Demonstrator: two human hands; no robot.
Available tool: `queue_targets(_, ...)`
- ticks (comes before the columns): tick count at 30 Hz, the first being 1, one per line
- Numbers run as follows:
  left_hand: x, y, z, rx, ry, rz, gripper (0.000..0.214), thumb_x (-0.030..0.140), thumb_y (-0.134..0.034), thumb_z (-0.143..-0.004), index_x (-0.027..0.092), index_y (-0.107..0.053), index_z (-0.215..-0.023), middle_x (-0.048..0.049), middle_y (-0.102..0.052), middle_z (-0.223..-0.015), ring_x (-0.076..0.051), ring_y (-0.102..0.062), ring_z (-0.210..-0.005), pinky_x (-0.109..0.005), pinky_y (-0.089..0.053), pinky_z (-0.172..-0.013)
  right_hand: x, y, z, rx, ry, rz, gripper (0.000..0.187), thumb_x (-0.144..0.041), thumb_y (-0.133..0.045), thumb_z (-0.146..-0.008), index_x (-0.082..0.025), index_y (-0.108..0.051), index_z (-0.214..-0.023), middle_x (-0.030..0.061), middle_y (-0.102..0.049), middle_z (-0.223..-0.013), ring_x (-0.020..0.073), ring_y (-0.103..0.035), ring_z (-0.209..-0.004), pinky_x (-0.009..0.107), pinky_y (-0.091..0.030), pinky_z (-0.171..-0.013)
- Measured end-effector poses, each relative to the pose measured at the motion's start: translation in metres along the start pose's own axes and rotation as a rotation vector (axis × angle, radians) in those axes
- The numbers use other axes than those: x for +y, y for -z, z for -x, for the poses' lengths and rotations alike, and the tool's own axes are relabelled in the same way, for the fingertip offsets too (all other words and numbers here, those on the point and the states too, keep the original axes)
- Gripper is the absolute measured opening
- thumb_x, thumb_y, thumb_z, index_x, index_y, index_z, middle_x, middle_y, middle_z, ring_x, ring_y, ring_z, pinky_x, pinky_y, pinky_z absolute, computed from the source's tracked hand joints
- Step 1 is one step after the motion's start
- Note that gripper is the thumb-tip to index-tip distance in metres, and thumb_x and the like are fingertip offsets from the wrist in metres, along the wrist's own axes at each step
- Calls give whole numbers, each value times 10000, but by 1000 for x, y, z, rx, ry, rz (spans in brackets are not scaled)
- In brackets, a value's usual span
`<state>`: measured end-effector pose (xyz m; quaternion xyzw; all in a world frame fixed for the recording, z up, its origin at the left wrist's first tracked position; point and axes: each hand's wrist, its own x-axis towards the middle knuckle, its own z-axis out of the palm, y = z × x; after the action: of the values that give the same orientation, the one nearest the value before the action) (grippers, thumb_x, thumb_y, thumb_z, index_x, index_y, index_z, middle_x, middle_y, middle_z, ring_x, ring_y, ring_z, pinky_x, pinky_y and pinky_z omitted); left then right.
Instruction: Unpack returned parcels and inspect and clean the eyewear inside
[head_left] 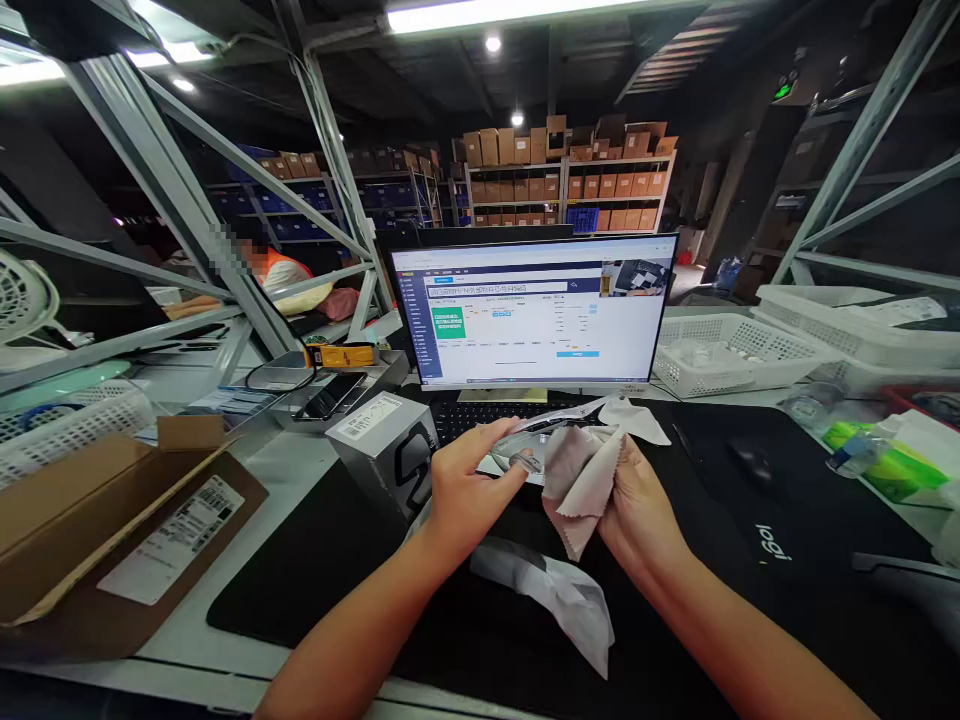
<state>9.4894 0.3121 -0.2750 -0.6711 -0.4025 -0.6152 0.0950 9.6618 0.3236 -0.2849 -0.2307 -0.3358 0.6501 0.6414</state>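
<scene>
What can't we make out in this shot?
All in the head view:
Held object: partly covered by the left hand and pale cloth; full shape unclear.
Right hand: some fingers hidden behind the cloth.
Keyboard: partly blocked by the left hand and held object.
Monitor: smaller text too small to read.
Brown carton: cut off by the left edge.

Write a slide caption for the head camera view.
Left hand grips what look like glasses; right hand holds a pale cloth before a monitor.
</scene>
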Motion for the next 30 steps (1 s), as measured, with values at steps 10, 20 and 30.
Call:
queue_targets(10, 10, -5, 14, -79, -7, -62, 255, 152, -691, -805, 156, -698, -1059, -58, -786, -990, -183, -756, -889, -266, -597, -831, 10, 5, 20, -164, 350, 321, 448, -427, -761, -833, -241, -389, -665, -74, -483, -523, 96, -448, -418, 210, -384, -388)
queue_targets(20, 21, -15, 30, -99, -165, -143, 189, 299, -591, -915, 163, -612, -1046, -31, -750, -728, -155, -698, -553, -236, -493, -503, 9, 2, 36, -86, 978, 924, 388, -127, -755, -793, -214, -439, -585, -96, -498, -516, 75, -499, -471, 278, -542, -724)
queue_targets(30, 20, -18, 35, -147, -127, -93, 315, 311, -582, -934, 158, -586, -1210, -81, -776, -930, -187, -751, -733, -249, -576, -631, 5, -1, 31, -142, 864, 893, 447, -182, -673, -853, -212, -356, -539, -70, -410, -484, 79, -383, -459, 215, -331, -459)
